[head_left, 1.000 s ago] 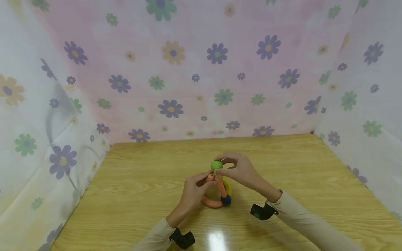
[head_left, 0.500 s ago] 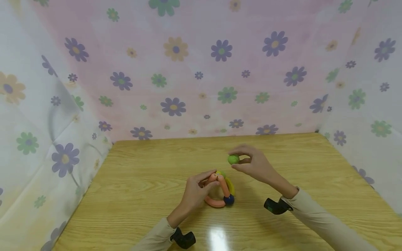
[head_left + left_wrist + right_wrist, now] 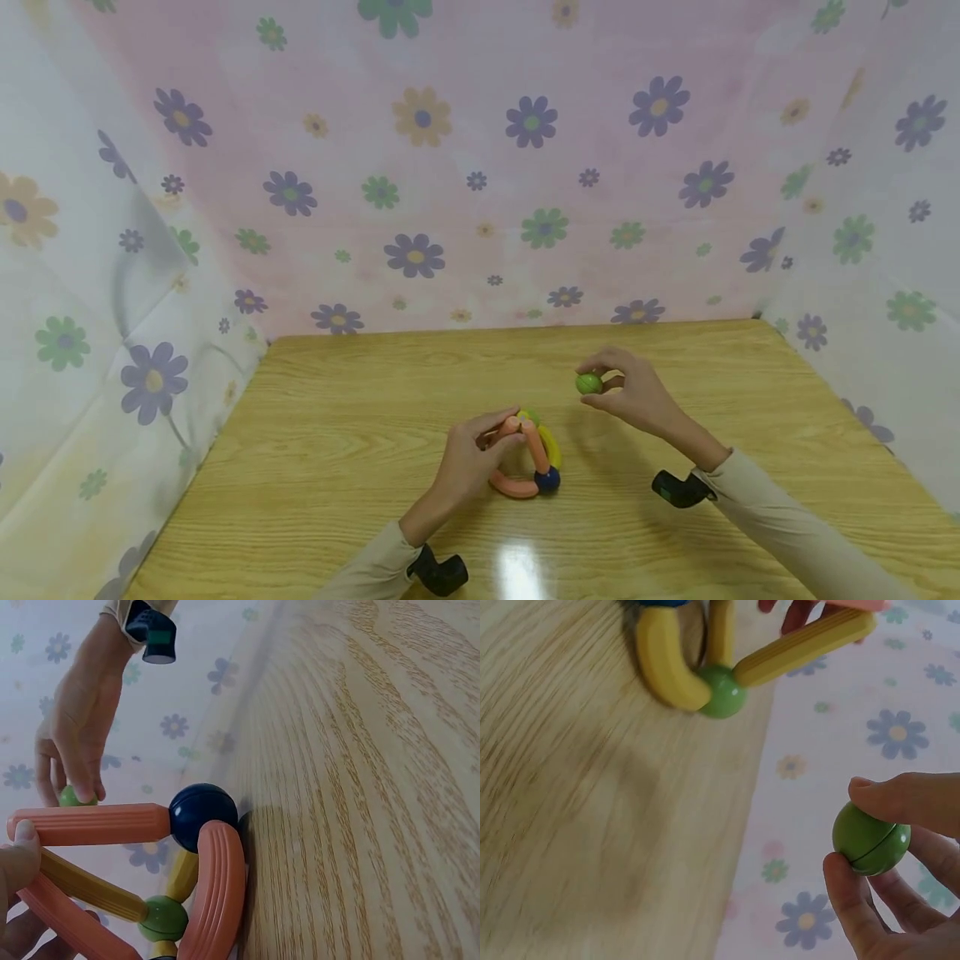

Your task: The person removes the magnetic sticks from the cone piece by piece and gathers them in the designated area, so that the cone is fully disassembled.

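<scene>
Rod-and-ball frame (image 3: 525, 457): on the table (image 3: 337, 433), my left hand (image 3: 468, 467) pinching its top rods. Green ball (image 3: 588, 383): pinched in my right hand (image 3: 633, 396), lifted clear. Risk: a loosened left pinch, and the frame tips over.

table (image 3: 337, 417): light wood, glossy glare | walls: floral curtain (image 3: 450, 167), pink-white

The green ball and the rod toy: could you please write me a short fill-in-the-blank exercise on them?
1. The right hand pinches a ball coloured ____.
2. The left hand holds the rod toy on the ____ table.
3. The ball joining two orange rods is dark ____.

Missing words: green; wooden; blue
</scene>
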Tool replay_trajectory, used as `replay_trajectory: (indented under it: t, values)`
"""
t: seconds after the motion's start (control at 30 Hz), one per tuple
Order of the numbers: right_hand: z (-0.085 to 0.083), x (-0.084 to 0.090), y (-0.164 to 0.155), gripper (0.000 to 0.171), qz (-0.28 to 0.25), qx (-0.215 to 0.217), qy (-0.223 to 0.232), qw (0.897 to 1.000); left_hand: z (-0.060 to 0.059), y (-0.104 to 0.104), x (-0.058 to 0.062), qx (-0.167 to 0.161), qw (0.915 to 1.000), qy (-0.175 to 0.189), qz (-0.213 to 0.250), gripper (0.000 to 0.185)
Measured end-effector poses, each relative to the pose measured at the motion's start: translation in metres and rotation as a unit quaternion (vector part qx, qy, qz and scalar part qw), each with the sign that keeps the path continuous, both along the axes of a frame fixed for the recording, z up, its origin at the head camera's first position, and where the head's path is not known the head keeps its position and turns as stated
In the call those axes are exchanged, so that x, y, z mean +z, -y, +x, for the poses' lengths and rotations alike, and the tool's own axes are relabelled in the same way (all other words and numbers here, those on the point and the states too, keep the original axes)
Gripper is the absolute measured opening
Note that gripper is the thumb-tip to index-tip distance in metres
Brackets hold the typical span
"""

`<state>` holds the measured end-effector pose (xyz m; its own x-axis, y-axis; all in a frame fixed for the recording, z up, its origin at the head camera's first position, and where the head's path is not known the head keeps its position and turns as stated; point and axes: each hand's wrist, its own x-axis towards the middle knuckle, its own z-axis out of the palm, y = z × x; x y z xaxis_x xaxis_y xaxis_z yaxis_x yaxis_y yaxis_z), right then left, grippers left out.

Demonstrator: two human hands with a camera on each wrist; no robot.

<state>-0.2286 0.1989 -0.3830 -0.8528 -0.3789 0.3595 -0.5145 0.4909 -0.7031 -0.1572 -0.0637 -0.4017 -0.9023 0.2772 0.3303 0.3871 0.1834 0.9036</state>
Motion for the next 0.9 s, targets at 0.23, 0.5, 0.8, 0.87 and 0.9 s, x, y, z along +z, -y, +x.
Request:
replay_trajectory:
  t: [0.23,0.5,0.8,0.87,0.9]
  values:
    - [-0.015,-0.022,-0.010,0.033,0.017,-0.015,-0.011,1.000,-0.001,0.000,-0.001,-0.001,1.0000,0.006,-0.001,0.037]
    - [-0.029,-0.039,-0.015,0.032,0.014,-0.009,0.011,1.000,-0.001,0.001,-0.002,-0.002,1.0000,0.001,0.002,0.037]
    - [-0.038,-0.052,-0.012,0.026,0.024,-0.010,0.015,1.000,-0.002,0.000,-0.003,-0.002,1.0000,-0.009,0.004,0.037]
    - [-0.039,-0.055,-0.012,0.028,0.030,-0.021,0.017,0.999,-0.002,0.000,-0.003,-0.002,1.0000,-0.009,0.004,0.037]
    - [-0.040,-0.057,-0.012,0.029,0.030,-0.026,0.020,0.999,-0.002,-0.001,-0.003,-0.003,0.9999,-0.009,0.004,0.036]
